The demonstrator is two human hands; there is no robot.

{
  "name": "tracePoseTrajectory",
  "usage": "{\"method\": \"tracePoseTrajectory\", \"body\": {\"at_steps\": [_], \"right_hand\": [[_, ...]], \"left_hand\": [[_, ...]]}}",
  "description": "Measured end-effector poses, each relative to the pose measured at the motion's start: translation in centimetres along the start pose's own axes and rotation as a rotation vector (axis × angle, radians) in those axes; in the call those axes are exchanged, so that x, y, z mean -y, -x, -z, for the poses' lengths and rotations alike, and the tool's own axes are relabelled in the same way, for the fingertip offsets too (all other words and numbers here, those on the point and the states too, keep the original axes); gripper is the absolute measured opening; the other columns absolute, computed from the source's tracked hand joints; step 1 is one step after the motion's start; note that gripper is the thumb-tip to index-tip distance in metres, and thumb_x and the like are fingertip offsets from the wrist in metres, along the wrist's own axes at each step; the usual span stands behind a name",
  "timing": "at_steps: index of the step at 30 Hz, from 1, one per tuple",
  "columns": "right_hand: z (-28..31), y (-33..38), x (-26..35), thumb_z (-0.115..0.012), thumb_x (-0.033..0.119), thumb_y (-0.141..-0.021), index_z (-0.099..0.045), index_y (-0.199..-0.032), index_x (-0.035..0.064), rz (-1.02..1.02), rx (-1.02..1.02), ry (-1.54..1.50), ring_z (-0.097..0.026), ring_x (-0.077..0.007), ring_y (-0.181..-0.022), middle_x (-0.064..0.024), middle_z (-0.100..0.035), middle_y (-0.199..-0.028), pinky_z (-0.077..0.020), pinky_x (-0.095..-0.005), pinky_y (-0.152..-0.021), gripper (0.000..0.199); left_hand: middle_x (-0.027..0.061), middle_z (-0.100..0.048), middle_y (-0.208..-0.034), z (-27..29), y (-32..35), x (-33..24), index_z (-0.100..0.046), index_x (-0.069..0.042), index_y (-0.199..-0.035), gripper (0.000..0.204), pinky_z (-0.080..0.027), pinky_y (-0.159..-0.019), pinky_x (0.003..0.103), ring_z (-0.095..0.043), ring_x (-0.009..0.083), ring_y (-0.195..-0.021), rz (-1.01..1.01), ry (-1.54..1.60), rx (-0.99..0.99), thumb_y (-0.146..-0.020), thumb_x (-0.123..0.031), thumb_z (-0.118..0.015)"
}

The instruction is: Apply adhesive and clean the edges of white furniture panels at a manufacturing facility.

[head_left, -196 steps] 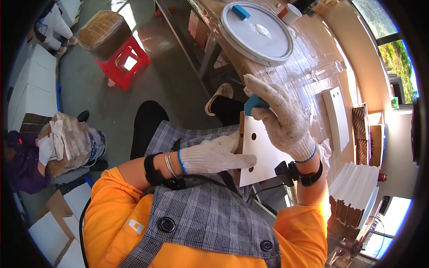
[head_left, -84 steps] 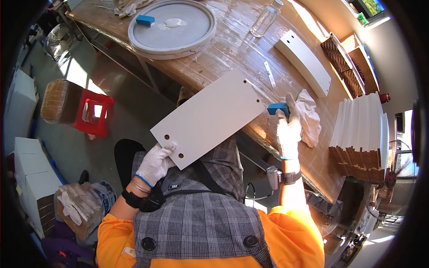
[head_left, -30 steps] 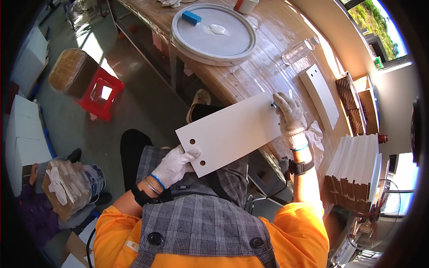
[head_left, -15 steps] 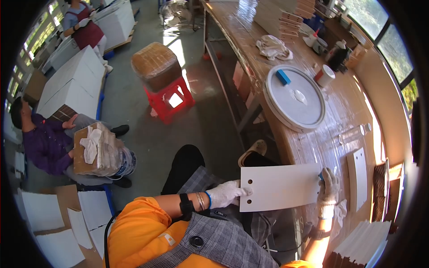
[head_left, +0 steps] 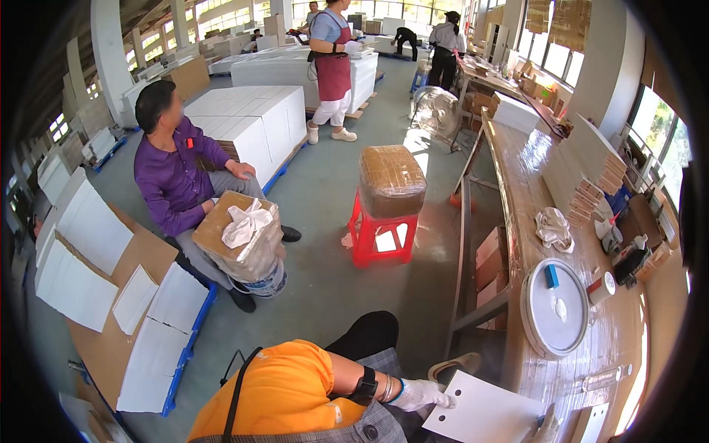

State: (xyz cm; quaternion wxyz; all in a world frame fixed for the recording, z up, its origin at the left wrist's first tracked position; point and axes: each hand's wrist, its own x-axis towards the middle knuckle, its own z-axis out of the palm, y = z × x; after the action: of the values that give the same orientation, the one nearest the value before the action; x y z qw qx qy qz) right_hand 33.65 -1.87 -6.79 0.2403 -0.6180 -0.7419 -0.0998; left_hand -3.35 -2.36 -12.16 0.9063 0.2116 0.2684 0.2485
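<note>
A flat white panel [head_left: 486, 410] with dark round holes near its left end lies tilted in front of me at the lower edge of the picture. My left hand [head_left: 421, 396], in a white knit glove, pinches the panel's left edge between thumb and fingers. At the opposite edge is my gloved right hand [head_left: 547, 428], mostly cut off by the picture's rim. A trace of blue shows at its fingertips, too small to name. Right of that hand, another white panel with holes [head_left: 591, 422] lies on the film-covered workbench [head_left: 543, 380].
A round grey lid [head_left: 548, 325] carries a blue block [head_left: 552, 276]. Beyond it are a crumpled cloth [head_left: 554, 229] and stacked boards [head_left: 583, 173]. A red stool [head_left: 384, 235] bears a taped box [head_left: 392, 181]. A seated person [head_left: 173, 166] is at left, near white stacks [head_left: 244, 125].
My view has swung up and to the left, so the panel and both hands now sit lower in the picture. My left hand still grips the panel's left edge.
</note>
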Motion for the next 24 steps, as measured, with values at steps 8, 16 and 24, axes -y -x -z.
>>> {"method": "tracePoseTrajectory", "body": {"at_steps": [8, 16, 24], "right_hand": [[1.4, -0.7, 2.5, -0.046, 0.021, -0.091, -0.055, -0.122, 0.008, 0.005, -0.061, 0.01, -0.057, -0.0238, -0.099, -0.0116, -0.058, -0.114, -0.045, -0.0386, -0.085, 0.035], [1.6, -0.8, 2.9, -0.049, 0.015, -0.087, -0.057, -0.116, 0.0064, -0.024, -0.081, 0.016, -0.058, -0.0251, -0.091, -0.011, -0.06, -0.104, -0.046, -0.0389, -0.081, 0.031], [1.7, -0.7, 3.2, -0.052, 0.008, -0.084, -0.059, -0.11, 0.0049, -0.034, -0.085, 0.025, -0.059, -0.0263, -0.083, -0.0104, -0.062, -0.094, -0.0471, -0.0391, -0.077, 0.028]], "left_hand": [[0.0091, -0.064, -0.108, -0.4, -0.4, 0.2, -0.055, -0.003, -0.118, 0.042, -0.053, -0.084, 0.043, -0.063, 0.0222, -0.099, 0.054, -0.051, 0.039, -0.088, -0.03, -0.065], [0.0098, -0.065, -0.105, -1.0, -0.1, 0.0, -0.055, -0.004, -0.118, 0.041, -0.052, -0.084, 0.047, -0.064, 0.0249, -0.097, 0.052, -0.098, 0.069, -0.088, -0.03, -0.064], [0.0113, -0.065, -0.106, -1.2, 0.1, 0.1, -0.055, 0.0, -0.118, 0.045, -0.054, -0.083, 0.043, -0.064, 0.0244, -0.096, 0.063, -0.078, 0.034, -0.087, -0.031, -0.065]]}}
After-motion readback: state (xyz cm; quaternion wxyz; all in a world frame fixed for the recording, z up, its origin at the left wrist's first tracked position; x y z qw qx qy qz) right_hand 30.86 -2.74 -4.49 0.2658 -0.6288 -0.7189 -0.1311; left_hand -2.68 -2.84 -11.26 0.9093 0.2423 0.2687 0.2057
